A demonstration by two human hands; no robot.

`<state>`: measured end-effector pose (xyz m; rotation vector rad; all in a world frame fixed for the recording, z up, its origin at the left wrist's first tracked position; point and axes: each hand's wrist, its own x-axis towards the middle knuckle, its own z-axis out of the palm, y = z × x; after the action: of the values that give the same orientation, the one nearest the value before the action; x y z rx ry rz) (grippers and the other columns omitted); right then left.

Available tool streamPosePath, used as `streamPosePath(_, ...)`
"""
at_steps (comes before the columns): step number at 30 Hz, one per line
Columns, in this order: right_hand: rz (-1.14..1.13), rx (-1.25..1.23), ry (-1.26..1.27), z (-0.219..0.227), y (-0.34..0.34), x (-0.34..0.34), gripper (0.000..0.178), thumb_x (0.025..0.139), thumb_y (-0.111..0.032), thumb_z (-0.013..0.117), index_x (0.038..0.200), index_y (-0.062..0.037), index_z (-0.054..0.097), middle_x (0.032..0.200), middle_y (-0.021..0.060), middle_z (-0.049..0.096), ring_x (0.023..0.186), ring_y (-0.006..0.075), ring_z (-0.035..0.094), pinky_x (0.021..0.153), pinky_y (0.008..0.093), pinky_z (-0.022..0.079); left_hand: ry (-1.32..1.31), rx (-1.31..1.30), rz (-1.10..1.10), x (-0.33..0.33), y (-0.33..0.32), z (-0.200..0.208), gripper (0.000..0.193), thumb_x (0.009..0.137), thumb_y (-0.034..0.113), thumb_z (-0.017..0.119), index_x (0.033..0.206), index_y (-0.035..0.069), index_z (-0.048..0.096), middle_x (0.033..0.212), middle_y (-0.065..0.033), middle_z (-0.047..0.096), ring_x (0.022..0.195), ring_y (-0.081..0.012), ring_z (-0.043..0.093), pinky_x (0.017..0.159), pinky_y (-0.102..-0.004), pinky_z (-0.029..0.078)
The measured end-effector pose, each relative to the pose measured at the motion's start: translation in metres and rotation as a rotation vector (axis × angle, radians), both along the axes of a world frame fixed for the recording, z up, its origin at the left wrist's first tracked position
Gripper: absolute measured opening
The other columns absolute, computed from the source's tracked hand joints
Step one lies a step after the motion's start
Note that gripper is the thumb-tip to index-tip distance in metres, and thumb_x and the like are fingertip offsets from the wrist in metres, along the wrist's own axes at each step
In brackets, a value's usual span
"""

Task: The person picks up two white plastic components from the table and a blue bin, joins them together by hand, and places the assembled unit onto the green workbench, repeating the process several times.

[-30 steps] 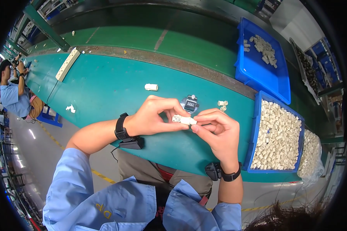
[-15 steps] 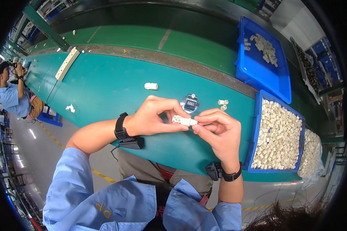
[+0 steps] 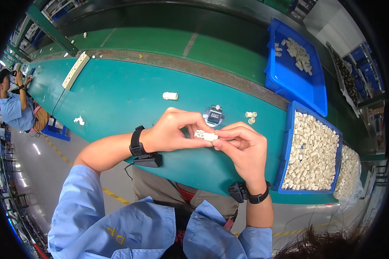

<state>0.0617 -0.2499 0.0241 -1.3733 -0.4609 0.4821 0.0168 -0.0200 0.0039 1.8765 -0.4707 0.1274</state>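
Observation:
Between my two hands, over the green table [image 3: 129, 95], is a small cream plastic fitting [image 3: 206, 135], roughly cylindrical with slots. My left hand [image 3: 175, 129] pinches its left end between thumb and forefinger. The fingertips of my right hand [image 3: 242, 144] close on its right end, hiding that part. Just beyond the fingers stands a tally counter [image 3: 214, 115] with a dark face on a round clear base. A similar cream cylinder [image 3: 170, 96] lies on its side farther back, and a couple of smaller cream pieces [image 3: 250, 115] rest to the right of the counter.
At right, a blue bin [image 3: 285, 166] is heaped with cream parts, beside a clear bag [image 3: 350, 172] of more. Another blue bin [image 3: 276, 77] behind holds fewer. A power strip [image 3: 76, 70] lies at far left; a co-worker [image 3: 15, 105] sits beyond.
My right hand has shifted slightly left, toward my left hand. The narrow right end of the fitting, visible before, is now mostly covered or pushed in. My left hand has barely moved.

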Motion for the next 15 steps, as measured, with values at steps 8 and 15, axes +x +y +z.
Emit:
streamPosePath(8,0.209,-0.002,0.186,-0.005,-0.009,0.011,0.034,0.083,0.012,0.08,0.11,0.0044,0.061,0.1,0.0125,0.07,0.088,0.0175,0.074,0.077,0.0284,0.064,-0.153,0.016,-0.175,0.005,0.003,-0.007,0.026,0.081,0.009,0.09,0.1,-0.001,0.075,0.096,-0.0112,0.079,0.084,-0.0181,0.077,0.071,-0.0301,0.061)
streamPosePath(15,0.207,-0.037,0.173,0.004,-0.01,0.014,0.024,0.09,0.004,0.076,0.11,0.003,0.063,0.094,0.0113,0.071,0.08,0.0154,0.073,0.068,0.0266,0.061,-0.04,-0.069,-0.157,0.005,-0.001,0.006,0.041,0.082,0.008,0.089,0.118,0.002,0.071,0.099,-0.0105,0.077,0.084,-0.022,0.076,0.074,-0.03,0.06)
